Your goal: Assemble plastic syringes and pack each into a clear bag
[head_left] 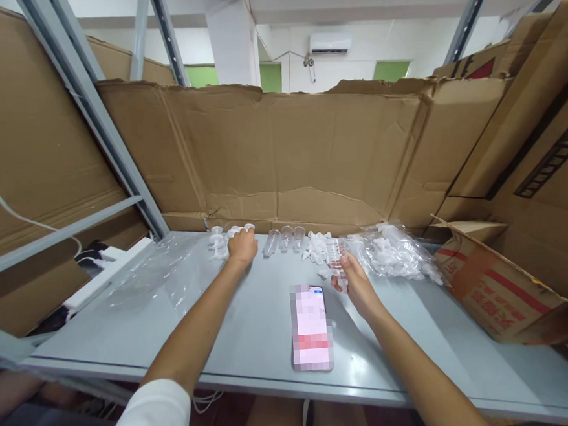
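My right hand holds a clear plastic tube with ring-like markings upright above the table, fingers wrapped round its lower part. At the back left, my left hand is among white plunger-like plastic pieces, its fingers curled closed. Whatever lies between those fingertips is hidden. Between the hands, several clear tubes lie side by side near the cardboard. A heap of small white plastic parts is just left of the held tube, and a loose white part lies in front of it.
A phone lies at the table's front middle. Right of my right hand are a plastic bag of white parts and an open cardboard box. On the left are clear film and a power strip. Cardboard walls the back.
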`<state>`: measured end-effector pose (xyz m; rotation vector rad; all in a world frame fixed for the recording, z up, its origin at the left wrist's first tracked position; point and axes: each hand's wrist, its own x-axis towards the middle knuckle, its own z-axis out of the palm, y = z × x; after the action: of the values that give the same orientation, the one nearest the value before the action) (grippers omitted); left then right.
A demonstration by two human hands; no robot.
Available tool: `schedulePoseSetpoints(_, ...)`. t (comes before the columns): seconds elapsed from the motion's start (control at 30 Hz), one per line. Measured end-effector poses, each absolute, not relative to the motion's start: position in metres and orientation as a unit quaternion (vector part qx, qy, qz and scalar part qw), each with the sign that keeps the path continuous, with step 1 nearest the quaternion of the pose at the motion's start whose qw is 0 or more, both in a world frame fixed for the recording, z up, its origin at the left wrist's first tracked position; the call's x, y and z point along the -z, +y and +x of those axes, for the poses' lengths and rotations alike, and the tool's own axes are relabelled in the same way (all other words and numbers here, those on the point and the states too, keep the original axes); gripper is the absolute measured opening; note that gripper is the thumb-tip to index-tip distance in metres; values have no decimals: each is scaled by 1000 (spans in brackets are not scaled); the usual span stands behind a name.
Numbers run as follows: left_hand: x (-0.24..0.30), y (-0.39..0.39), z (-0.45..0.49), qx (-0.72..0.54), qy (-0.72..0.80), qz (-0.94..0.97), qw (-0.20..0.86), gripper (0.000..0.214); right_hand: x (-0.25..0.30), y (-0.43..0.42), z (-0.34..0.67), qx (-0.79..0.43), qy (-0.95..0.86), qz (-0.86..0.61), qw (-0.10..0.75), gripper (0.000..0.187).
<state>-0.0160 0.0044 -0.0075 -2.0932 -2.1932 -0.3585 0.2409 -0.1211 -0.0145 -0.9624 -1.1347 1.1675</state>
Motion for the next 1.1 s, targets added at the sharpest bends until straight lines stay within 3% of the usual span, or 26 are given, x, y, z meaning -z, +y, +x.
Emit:
schedulePoseSetpoints(0.3, 25, 25, -31, 138, -735, -664, 2, 39, 12, -122, 239, -464, -470, -431, 615, 51)
schedulePoseSetpoints(0.47, 17, 17, -32, 248, -715, -654, -9, 26, 13, -121, 241, -450, -462, -429, 632, 50)
schedulePoseSetpoints(0.63, 0, 1, -24, 386, -657, -646, -48, 30, 13, -119, 245, -401, -483, -435, 646, 45)
schedulePoseSetpoints(0.73, -11, -15, -11, 461, -583, -654, -139, 32, 12, -118, 248, -356, -514, -450, 638, 46)
schedulePoseSetpoints(0.83, -21, -36, 2, 551, -385, -635, -381, 34, 11, -117, 252, -292, -558, -454, 630, 46)
schedulePoseSetpoints(1.1, -23, -76, 23, 444, -226, -641, -584, 31, 11, -116, 262, -58, -661, -509, 549, 45)
